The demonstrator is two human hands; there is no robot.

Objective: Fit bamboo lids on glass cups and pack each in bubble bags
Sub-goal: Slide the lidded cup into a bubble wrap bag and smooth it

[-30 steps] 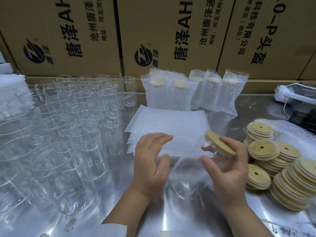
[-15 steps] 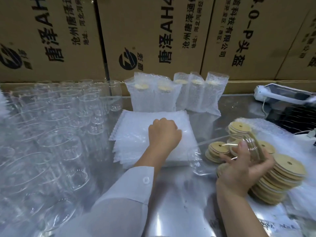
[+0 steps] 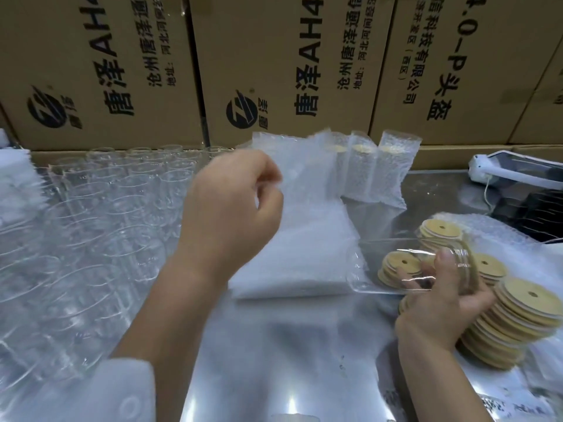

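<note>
The left hand (image 3: 228,214), which lay on the stack of bubble bags (image 3: 292,263) half a second ago, is now raised above it. Its thumb and curled fingers pinch the edge of one bubble bag (image 3: 304,166), which hangs blurred in the air. The right hand (image 3: 441,306) grips the glass cup (image 3: 393,266) on its side, fingers wrapped round the end that carries the bamboo lid (image 3: 472,269). The cup is held above the heap of loose lids (image 3: 524,306) on the right of the counter (image 3: 274,345). Packed cups (image 3: 393,172) stand at the back, empty glasses (image 3: 106,214) crowd the left, and cardboard boxes (image 3: 274,56) stand behind.
</note>
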